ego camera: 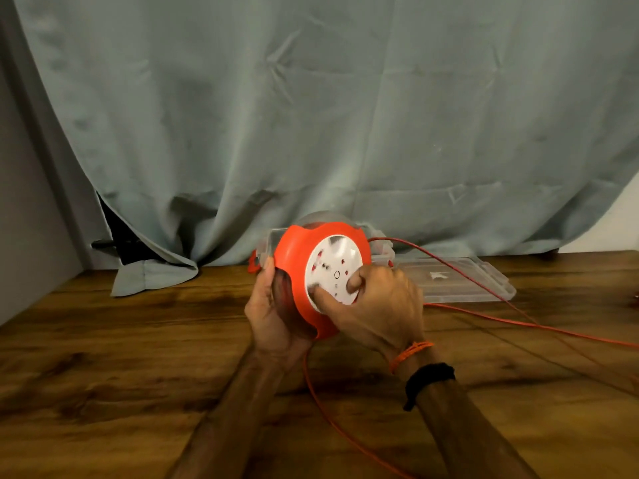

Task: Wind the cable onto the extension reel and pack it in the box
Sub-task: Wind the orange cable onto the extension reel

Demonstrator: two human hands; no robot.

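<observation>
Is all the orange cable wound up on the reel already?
No, a long stretch of orange cable trails loose across the wooden table while both hands hold the reel.

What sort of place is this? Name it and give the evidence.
Probably a room in a home, though I cannot be sure. A wooden table stands against a grey-green curtain, with a clear plastic box and its lid behind the orange reel.

Glossy plastic reel (297,271), clear plastic box (484,281), wood table (138,375)
</observation>
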